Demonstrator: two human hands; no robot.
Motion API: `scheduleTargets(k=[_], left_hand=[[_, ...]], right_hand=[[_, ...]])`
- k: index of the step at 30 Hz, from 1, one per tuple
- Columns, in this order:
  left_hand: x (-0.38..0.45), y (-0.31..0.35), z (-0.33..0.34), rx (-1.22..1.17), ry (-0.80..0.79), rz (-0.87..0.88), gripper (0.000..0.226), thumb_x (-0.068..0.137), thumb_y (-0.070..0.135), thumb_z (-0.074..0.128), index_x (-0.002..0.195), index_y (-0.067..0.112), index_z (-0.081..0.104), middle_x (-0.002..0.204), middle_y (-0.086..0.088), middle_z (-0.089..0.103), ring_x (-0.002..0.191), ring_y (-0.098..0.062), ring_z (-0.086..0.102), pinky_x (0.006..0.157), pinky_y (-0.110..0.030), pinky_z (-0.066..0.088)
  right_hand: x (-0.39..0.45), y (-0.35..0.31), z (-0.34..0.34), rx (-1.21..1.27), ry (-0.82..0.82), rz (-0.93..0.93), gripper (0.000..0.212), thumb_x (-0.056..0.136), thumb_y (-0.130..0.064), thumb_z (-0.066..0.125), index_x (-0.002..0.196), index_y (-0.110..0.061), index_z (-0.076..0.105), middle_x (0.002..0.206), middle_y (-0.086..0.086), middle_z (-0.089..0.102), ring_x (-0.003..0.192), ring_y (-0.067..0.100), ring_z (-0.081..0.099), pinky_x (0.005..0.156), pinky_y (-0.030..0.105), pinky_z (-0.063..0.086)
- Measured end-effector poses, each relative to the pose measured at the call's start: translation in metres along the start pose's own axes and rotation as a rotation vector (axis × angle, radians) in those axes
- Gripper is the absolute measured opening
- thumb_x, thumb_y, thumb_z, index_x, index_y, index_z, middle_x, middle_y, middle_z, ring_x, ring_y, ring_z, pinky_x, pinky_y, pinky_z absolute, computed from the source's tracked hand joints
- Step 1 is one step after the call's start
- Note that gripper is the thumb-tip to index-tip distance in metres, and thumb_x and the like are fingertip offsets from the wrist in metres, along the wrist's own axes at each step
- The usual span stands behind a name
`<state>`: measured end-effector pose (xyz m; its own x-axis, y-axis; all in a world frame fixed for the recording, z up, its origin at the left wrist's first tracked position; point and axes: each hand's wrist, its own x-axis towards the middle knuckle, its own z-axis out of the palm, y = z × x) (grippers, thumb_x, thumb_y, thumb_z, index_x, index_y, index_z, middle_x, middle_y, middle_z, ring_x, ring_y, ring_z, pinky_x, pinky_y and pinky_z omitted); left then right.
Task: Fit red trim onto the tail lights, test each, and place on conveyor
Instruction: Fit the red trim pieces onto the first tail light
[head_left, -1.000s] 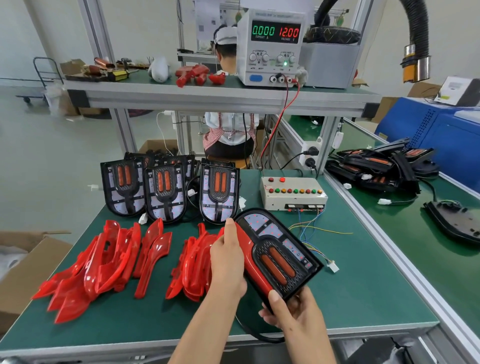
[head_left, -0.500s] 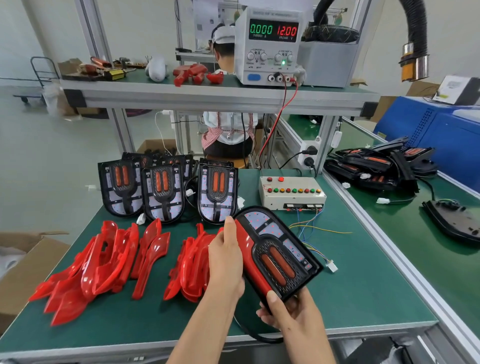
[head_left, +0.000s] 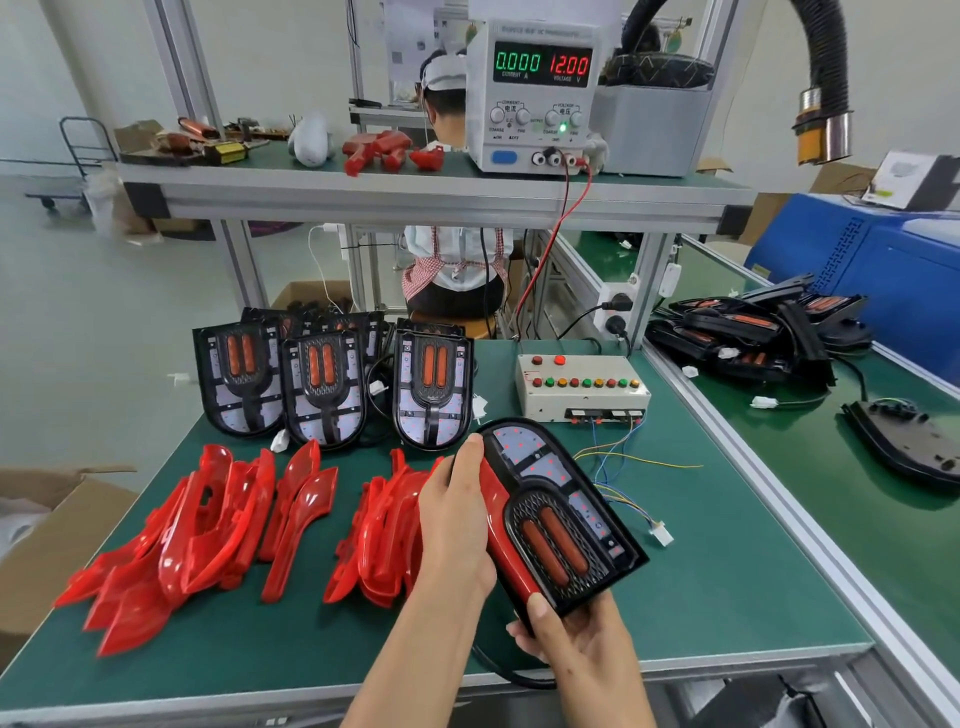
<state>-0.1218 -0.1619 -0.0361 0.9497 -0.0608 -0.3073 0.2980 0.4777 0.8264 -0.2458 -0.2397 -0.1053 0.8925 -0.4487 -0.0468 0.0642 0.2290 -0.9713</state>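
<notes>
Over the near part of the green bench (head_left: 701, 597) a person holds a black tail light (head_left: 558, 519) tilted, its rounded end pointing away and its square end toward the body. The left hand (head_left: 457, 525) wraps around the light's left edge, thumb stretched along the top toward the rounded end, pressing on a red trim (head_left: 501, 530) that lies along that same edge. The right hand (head_left: 576, 634) cups the near corner from below, its thumb laid on the lower tip of the trim, fingers curled under the housing (they are mostly hidden there). A black cable (head_left: 506, 670) loops off the bench edge beneath the light. To the left lie two heaps of loose red trims (head_left: 197, 540), one just beside the left hand. Behind them, rows of untrimmed tail lights (head_left: 324, 387) stand upright. A beige test box (head_left: 579, 387) with coloured buttons sits on the bench beyond the held light, thin wires (head_left: 623, 467) trailing from its front to a small white plug. On the shelf above, a power supply (head_left: 540, 98) reads 0.000 and 12.00. On the conveyor (head_left: 857, 519) to the right rests a pile of finished lights (head_left: 753, 332).
</notes>
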Motion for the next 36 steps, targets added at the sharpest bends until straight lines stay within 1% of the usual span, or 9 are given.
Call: scheduleTargets(k=[4,8,11,13,15,19,25,32,36], left_hand=[[-0.002,0.004,-0.001,-0.032,-0.026,-0.033,0.027,0.093,0.037,0.071,0.107,0.015,0.074,0.099,-0.007,0.080,0.097,-0.029,0.076,0.090,-0.047,0.060],[-0.001,0.004,-0.003,-0.079,-0.066,-0.067,0.034,0.091,0.039,0.073,0.116,0.016,0.071,0.102,-0.007,0.079,0.091,-0.026,0.077,0.070,-0.037,0.064],[-0.001,0.002,-0.004,-0.097,-0.079,-0.053,0.039,0.092,0.043,0.072,0.118,0.015,0.071,0.104,-0.007,0.079,0.092,-0.025,0.077,0.067,-0.034,0.062],[0.000,0.000,-0.004,-0.057,-0.097,-0.024,0.035,0.094,0.047,0.068,0.109,0.016,0.075,0.103,-0.007,0.079,0.092,-0.023,0.077,0.066,-0.031,0.061],[0.000,0.001,-0.002,0.009,-0.130,-0.007,0.036,0.095,0.053,0.063,0.099,0.021,0.079,0.103,-0.005,0.079,0.094,-0.021,0.077,0.071,-0.032,0.060],[-0.002,0.003,-0.006,0.009,-0.252,-0.055,0.041,0.091,0.043,0.068,0.122,0.016,0.069,0.116,-0.007,0.076,0.109,-0.024,0.072,0.100,-0.047,0.054],[-0.011,-0.001,-0.009,0.008,-0.241,-0.056,0.028,0.097,0.024,0.066,0.123,0.011,0.066,0.113,-0.010,0.076,0.106,-0.028,0.073,0.101,-0.048,0.055],[-0.024,-0.015,-0.010,0.109,-0.248,-0.054,0.053,0.087,0.053,0.074,0.130,0.024,0.062,0.123,0.003,0.074,0.118,-0.016,0.068,0.110,-0.044,0.047],[-0.026,-0.025,-0.014,0.309,-0.201,-0.086,0.079,0.089,0.061,0.062,0.155,0.025,0.036,0.150,0.005,0.053,0.138,-0.015,0.049,0.119,-0.044,0.037]], right_hand=[[0.000,-0.001,0.000,-0.010,-0.002,-0.001,0.046,0.085,-0.004,0.072,0.125,-0.022,0.056,0.098,0.008,0.077,0.074,0.039,0.074,0.066,0.033,0.062],[-0.001,-0.005,0.000,-0.004,-0.019,0.002,0.048,0.087,-0.002,0.071,0.128,-0.022,0.055,0.100,0.012,0.077,0.074,0.038,0.074,0.066,0.033,0.061],[-0.001,-0.007,0.000,0.014,-0.016,0.007,0.047,0.087,0.004,0.068,0.128,-0.017,0.055,0.102,0.010,0.077,0.078,0.039,0.073,0.064,0.031,0.061],[-0.001,-0.010,0.001,0.017,-0.014,0.012,0.044,0.088,0.005,0.068,0.127,-0.013,0.056,0.102,0.012,0.076,0.082,0.042,0.072,0.064,0.031,0.061],[-0.001,-0.013,0.002,0.028,-0.014,0.020,0.040,0.089,0.005,0.066,0.125,-0.011,0.058,0.099,0.016,0.076,0.075,0.038,0.073,0.063,0.031,0.061],[0.000,-0.019,0.000,0.073,0.010,0.053,0.030,0.090,0.004,0.065,0.118,-0.005,0.060,0.087,0.025,0.074,0.067,0.036,0.073,0.058,0.029,0.059],[-0.001,-0.022,-0.005,0.029,0.047,0.101,0.025,0.091,-0.001,0.066,0.115,-0.007,0.061,0.079,0.026,0.073,0.065,0.038,0.073,0.054,0.028,0.059],[-0.001,-0.028,-0.004,0.035,0.096,0.164,0.022,0.090,-0.003,0.065,0.111,-0.008,0.061,0.078,0.025,0.074,0.064,0.040,0.074,0.049,0.027,0.057],[0.001,-0.034,-0.001,0.060,0.124,0.208,0.016,0.093,-0.004,0.062,0.108,-0.009,0.061,0.073,0.023,0.074,0.056,0.034,0.073,0.045,0.025,0.057]])
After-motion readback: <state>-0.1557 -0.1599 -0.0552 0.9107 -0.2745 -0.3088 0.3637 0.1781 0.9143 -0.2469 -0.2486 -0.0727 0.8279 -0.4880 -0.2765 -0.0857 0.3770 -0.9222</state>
